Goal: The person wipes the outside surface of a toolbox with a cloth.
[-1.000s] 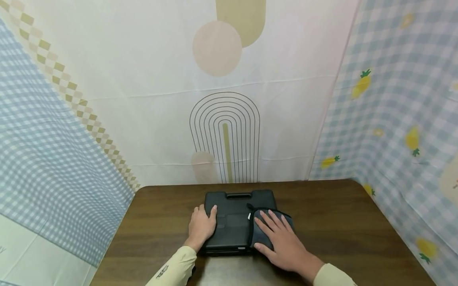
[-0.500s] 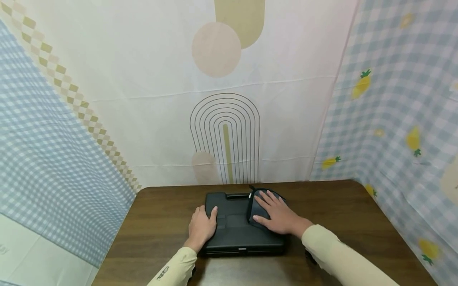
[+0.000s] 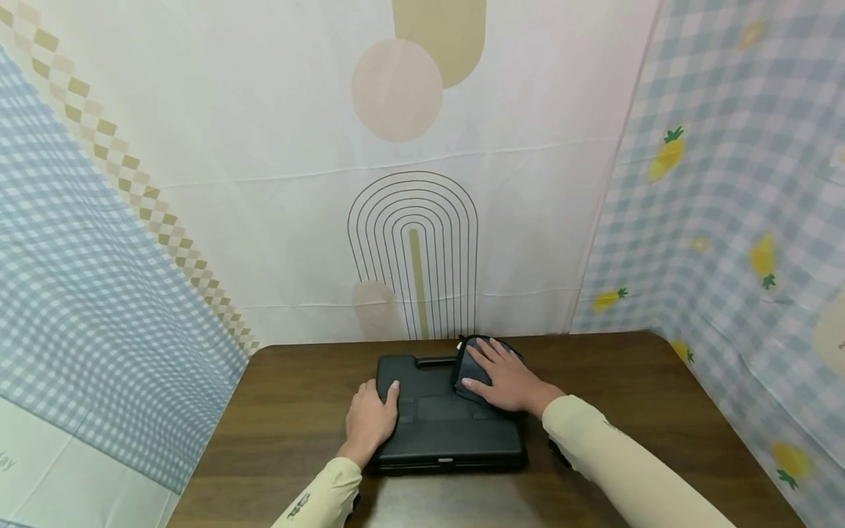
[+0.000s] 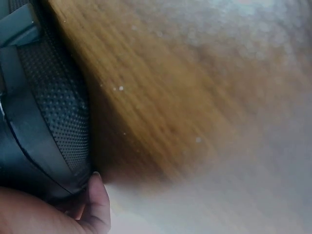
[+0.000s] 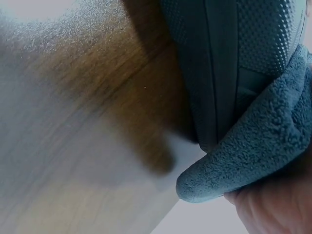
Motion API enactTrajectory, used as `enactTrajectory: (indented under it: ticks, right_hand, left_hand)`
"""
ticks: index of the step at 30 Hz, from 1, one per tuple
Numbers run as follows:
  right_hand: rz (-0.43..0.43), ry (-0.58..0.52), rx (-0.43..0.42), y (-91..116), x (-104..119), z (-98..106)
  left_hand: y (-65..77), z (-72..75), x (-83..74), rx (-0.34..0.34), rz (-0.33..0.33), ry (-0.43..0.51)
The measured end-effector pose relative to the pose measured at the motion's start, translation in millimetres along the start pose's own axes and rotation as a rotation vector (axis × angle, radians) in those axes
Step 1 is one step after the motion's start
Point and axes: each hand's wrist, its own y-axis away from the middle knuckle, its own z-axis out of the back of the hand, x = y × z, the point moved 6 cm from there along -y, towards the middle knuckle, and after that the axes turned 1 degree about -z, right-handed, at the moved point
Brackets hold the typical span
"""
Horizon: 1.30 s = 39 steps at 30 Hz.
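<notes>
A black plastic carrying case point(image 3: 449, 440) with a moulded handle lies flat on the table. My left hand point(image 3: 371, 418) grips its left side, thumb on the lid and fingers along the edge. Dimpled texture shows on the case point(image 4: 68, 117) in the left wrist view. My right hand point(image 3: 511, 381) presses with spread fingers on a dark grey, black-edged cleaning cloth point(image 3: 467, 368) at the lid's far right corner. Fluffy pile shows on the cloth point(image 5: 258, 141) in the right wrist view, where it hangs over the case's corner. The palm is hidden.
The brown wooden table point(image 3: 297, 403) has rounded far corners. Behind it hangs a white printed curtain point(image 3: 297, 242). Blue checked cloths hang at the left point(image 3: 99, 257) and right point(image 3: 719, 220) sides.
My right hand has slid the cloth away from me, from the lid's near right part to its far right corner. The left hand and the case have stayed in place.
</notes>
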Motion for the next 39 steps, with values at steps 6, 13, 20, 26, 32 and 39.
enactTrajectory:
  ticks: [6,13,20,26,32,39]
  right_hand:
    - [0.001,-0.013,-0.017,1,7,5]
    - [-0.002,0.026,-0.018,0,15,7]
    - [-0.036,0.055,0.026,-6,28,5]
    - [-0.074,0.118,0.065,-18,41,0]
    - [-0.102,0.135,0.082,-27,57,-3]
    - [-0.113,0.143,0.072,-25,63,-6]
  left_hand:
    - [-2.9,2.6,0.1,-0.017,-0.004,-0.008]
    - [-4.2,5.0,0.0,-0.025,-0.01,-0.009]
    - [-5.1,2.3,1.7,-0.018,-0.009,-0.021]
    - [-4.8,1.2,2.4,-0.02,-0.007,-0.021]
    - [-3.7,2.0,1.5,-0.027,-0.015,-0.017]
    - [-0.8,-0.3,0.6,-0.015,-0.011,-0.017]
